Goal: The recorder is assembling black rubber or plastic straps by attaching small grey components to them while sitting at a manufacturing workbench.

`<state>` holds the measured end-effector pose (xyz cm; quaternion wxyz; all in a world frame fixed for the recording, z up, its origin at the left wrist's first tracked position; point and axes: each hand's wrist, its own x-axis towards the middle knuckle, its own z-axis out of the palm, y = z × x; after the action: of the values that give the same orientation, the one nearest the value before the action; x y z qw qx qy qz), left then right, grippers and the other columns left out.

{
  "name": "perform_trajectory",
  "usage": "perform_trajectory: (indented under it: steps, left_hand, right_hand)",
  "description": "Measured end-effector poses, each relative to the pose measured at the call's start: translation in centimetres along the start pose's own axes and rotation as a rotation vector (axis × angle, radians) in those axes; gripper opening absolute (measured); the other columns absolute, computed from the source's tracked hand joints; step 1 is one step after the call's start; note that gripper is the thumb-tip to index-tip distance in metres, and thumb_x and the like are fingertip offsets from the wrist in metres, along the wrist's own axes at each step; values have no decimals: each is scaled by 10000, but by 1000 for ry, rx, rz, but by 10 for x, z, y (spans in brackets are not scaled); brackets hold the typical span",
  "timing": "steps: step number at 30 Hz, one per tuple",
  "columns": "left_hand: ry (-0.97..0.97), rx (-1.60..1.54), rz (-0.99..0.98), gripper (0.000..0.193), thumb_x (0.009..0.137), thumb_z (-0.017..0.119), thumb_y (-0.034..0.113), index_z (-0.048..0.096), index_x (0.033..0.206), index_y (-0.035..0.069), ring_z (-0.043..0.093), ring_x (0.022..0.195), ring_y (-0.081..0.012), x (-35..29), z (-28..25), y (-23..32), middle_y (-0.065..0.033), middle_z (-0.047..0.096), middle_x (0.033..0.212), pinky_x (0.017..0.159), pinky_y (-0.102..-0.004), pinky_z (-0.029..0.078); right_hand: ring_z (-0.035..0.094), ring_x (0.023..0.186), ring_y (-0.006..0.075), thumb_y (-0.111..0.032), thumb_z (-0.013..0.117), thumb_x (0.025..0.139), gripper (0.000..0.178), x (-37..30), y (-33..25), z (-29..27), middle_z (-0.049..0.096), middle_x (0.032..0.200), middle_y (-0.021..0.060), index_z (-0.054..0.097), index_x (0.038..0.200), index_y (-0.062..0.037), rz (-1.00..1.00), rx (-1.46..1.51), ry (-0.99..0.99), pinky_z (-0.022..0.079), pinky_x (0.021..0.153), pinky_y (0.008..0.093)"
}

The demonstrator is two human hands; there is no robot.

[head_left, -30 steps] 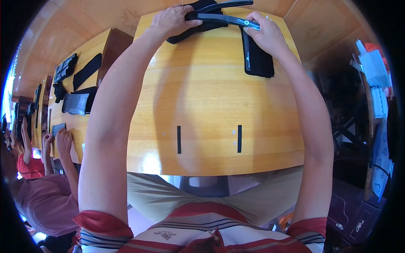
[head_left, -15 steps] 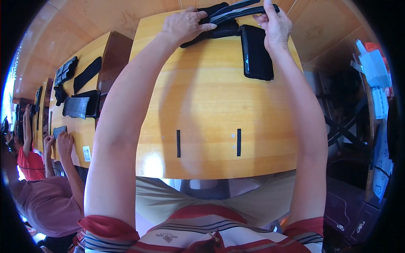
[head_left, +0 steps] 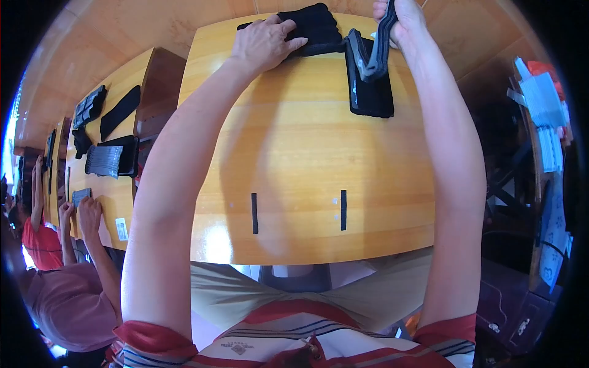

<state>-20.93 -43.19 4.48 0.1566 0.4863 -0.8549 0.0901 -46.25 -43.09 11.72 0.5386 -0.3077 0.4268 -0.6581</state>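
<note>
My left hand (head_left: 264, 43) lies at the far edge of the wooden table, palm down on a stack of black fabric pieces (head_left: 316, 27). Its fingers are spread a little, with the thumb reaching right. My right hand (head_left: 402, 23) is closed at the far right around a folded black-and-grey fabric band (head_left: 373, 70). The band hangs in a bent loop over a flat black rectangular piece (head_left: 371, 101) that rests on the table. What lies inside my right fist is partly hidden.
Two short black strips (head_left: 254, 213) are on the near part of my table (head_left: 294, 153). To the left, a co-worker's hands (head_left: 90, 211) work at another table holding black pieces and a grey bundle (head_left: 103, 161). Light-blue packets (head_left: 545, 101) stand at the right.
My right hand has drawn the band off the stack to the right, and it now hangs bent over the rectangular piece. My left hand has shifted slightly left, off the band.
</note>
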Motion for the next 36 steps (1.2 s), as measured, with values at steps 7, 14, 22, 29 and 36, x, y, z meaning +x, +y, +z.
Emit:
perform_trajectory:
  steps: [7,14,22,29,36]
  left_hand:
    - [151,-362,203,941,665,864,352,396,1436,83,460,1269,-423,-13,-68,64,-238,440,1401,1040,-473,429]
    - [243,-815,-33,283,938,668,308,653,1024,38,572,686,-172,-14,-64,83,-87,626,737,685,-317,486]
    - [243,-1507,-334,270,966,638,238,657,1084,-4,663,829,-131,-43,-98,26,-80,695,1020,804,-275,571]
    - [213,-1867,-229,277,964,639,222,613,1114,-9,675,978,-203,-23,-109,27,-123,664,1054,863,-312,589]
    - [13,-864,-405,702,792,792,401,568,1279,-53,664,1042,-265,1,-35,9,-161,683,1107,899,-364,524]
  right_hand:
    - [452,462,113,-359,698,891,341,0,-27,9,456,586,-22,472,724,-166,-142,221,34,393,422,236]
    - [404,436,103,-351,624,930,332,-24,-76,26,409,554,-38,450,702,-184,-256,401,-83,357,397,241]
    - [502,464,92,-273,748,838,223,-94,-102,25,609,690,-8,686,916,-74,-273,-792,-218,418,430,248]
    - [679,804,340,-182,740,764,213,-109,-51,39,682,824,200,685,909,-35,-619,-1344,-487,516,723,435]
    - [663,764,299,-224,711,842,228,-59,-34,-11,670,760,141,673,991,-56,-587,-1592,-246,507,723,430]
